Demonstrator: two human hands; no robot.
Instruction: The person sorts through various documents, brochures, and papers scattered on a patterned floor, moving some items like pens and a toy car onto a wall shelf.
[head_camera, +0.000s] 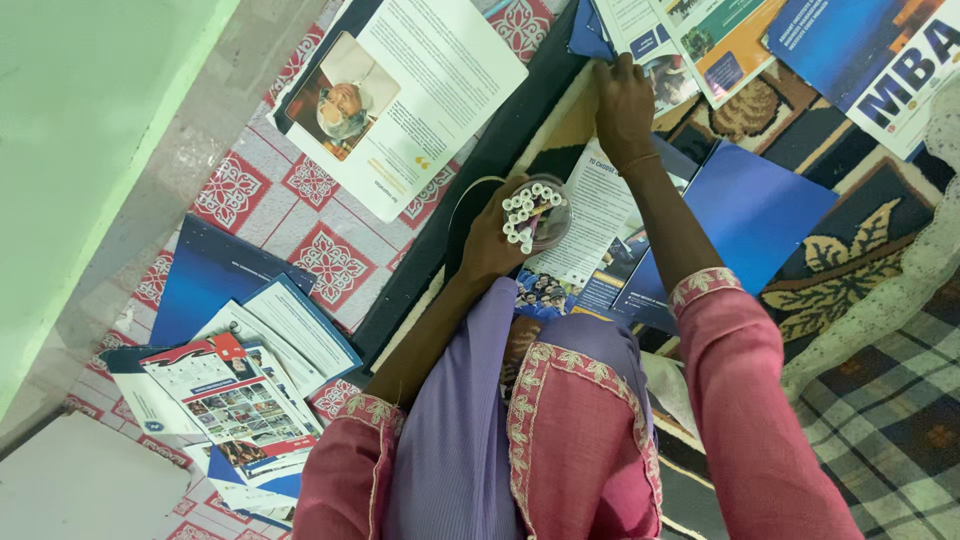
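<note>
Sorting printed sheets, barely begun.
Your left hand (492, 243) grips a tub of white rolls (536, 212); right hand (624, 105), fingers pressed flat, pins a far brochure (668, 78); sheets lie scattered all around.

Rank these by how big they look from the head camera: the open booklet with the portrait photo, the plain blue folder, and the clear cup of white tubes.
1. Open booklet with the portrait photo, the largest.
2. Plain blue folder, somewhat smaller, though an arm hides part of it.
3. Clear cup of white tubes, by far the smallest, held in the left hand.
</note>
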